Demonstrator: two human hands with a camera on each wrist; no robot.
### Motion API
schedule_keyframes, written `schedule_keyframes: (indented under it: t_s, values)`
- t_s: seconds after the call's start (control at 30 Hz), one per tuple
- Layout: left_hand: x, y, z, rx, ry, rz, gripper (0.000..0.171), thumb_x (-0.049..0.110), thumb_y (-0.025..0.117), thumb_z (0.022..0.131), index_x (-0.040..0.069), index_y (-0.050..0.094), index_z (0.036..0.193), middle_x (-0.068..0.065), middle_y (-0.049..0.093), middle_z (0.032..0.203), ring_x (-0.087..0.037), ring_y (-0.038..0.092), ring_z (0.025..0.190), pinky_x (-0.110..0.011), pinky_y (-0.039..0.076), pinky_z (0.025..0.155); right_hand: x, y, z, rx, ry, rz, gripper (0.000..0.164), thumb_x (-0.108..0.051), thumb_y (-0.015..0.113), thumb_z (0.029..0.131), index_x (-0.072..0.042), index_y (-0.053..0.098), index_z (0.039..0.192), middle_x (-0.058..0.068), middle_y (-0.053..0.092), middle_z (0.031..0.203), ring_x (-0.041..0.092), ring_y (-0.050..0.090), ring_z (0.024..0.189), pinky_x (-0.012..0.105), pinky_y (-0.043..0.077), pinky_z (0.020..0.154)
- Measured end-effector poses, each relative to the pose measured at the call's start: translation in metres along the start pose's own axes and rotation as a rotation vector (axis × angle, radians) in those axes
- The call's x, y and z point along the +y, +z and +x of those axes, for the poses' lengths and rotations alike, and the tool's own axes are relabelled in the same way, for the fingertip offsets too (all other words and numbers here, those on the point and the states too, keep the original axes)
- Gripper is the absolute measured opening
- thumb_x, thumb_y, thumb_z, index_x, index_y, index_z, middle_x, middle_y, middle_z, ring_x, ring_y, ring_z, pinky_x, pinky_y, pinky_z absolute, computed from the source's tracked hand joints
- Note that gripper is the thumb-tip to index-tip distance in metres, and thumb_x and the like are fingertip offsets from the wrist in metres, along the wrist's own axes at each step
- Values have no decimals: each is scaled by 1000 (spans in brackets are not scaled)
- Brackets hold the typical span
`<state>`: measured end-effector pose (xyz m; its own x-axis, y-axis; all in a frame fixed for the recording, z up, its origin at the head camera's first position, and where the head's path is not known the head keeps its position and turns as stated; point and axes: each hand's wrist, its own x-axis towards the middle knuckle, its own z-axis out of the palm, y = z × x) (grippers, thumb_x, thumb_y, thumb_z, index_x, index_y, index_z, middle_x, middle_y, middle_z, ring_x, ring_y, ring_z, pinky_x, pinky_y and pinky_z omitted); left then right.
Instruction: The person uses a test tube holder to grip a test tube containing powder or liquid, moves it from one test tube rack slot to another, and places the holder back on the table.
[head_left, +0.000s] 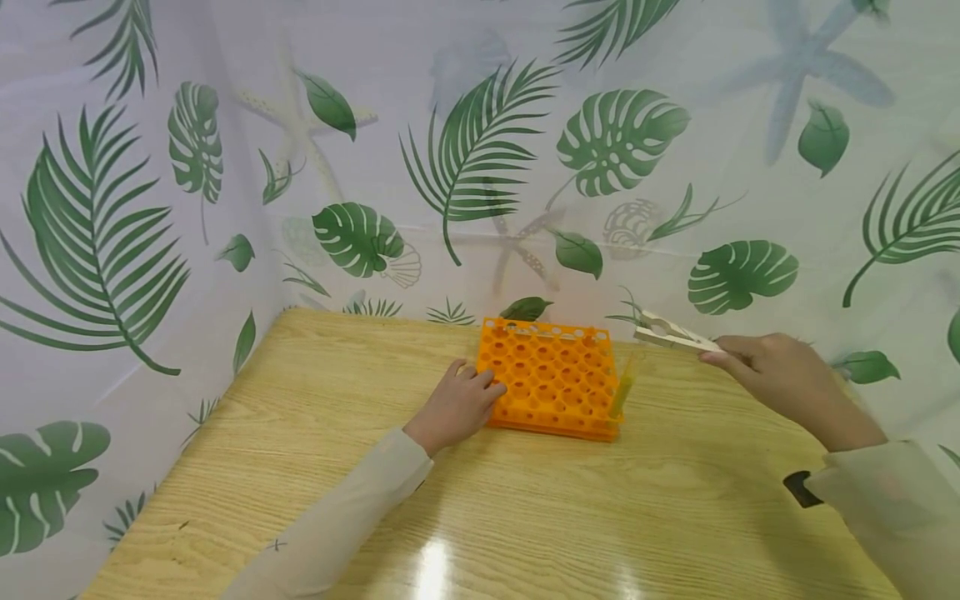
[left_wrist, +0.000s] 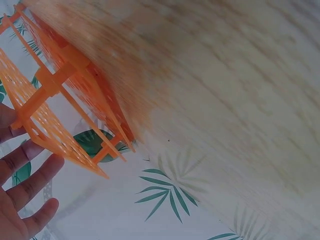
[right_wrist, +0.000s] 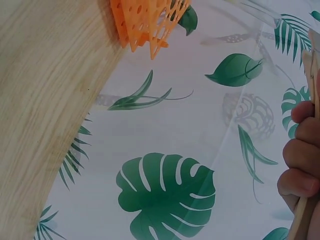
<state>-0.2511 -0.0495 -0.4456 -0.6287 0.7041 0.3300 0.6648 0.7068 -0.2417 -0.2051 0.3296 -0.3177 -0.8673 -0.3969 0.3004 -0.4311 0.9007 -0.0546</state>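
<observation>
An orange test tube rack (head_left: 547,379) full of round holes stands on the wooden table. My left hand (head_left: 459,404) is at its left end, thumb and forefinger gripping the edge of the upper plate. In the left wrist view the other fingers (left_wrist: 37,182) spread out loosely beside the rack. A test tube (head_left: 622,392) with yellow liquid leans slightly at the rack's right edge. My right hand (head_left: 780,379) grips a wooden test tube clamp (head_left: 675,335), raised to the right of the rack. The clamp's tip points left, above and apart from the tube.
The table (head_left: 337,383) has a light wood grain and ends just behind the rack. A white curtain (head_left: 480,142) printed with green leaves hangs along its back and left side. A dark band (head_left: 802,489) sits at the right sleeve.
</observation>
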Motion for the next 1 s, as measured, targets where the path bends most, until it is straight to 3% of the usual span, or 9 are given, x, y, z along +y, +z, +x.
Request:
schedule_keyframes:
  t_s: [0.33,0.47,0.57,0.67,0.77,1.0]
  values:
    - [1,0,1,-17,-10,3,10,26,57,93,23,59,102,5,58,89,-17,62,86,-43,44,99,0,9,-3,9,-46,6,23,-32,57,93,-18,61,75,-11,34,53,1,27,50,24,30,53]
    - [1,0,0,-17,-11,-9,10,25,58,93,22,60,102,5,58,89,-17,62,84,-43,43,99,1,13,-4,-21,-38,-1,30,-34,56,93,-8,71,91,-10,45,55,3,32,50,26,33,53]
    - [0,0,1,-23,-11,-9,11,26,58,93,22,60,103,5,59,90,-17,61,85,-43,43,99,1,16,-4,-37,-23,-9,37,-37,55,93,-5,71,105,-10,43,53,4,30,49,25,31,52]
    - [0,0,1,-31,-10,-5,11,26,57,93,22,59,104,5,59,91,-17,61,86,-43,43,100,3,20,-4,-22,-34,-16,33,-37,56,92,-8,71,98,-11,34,51,3,26,48,23,28,51]
    - [0,0,1,-31,-13,-7,11,26,58,93,22,59,103,4,59,92,-18,61,87,-44,42,100,4,24,-3,12,-65,-18,23,-36,58,91,-17,65,80,-12,29,52,1,21,47,21,25,50]
    - [1,1,1,-15,-13,-7,12,26,58,93,23,61,104,5,59,92,-19,61,90,-44,43,99,4,31,-4,40,-85,-1,28,-33,60,90,-23,47,67,-13,25,53,-1,17,48,19,22,49]
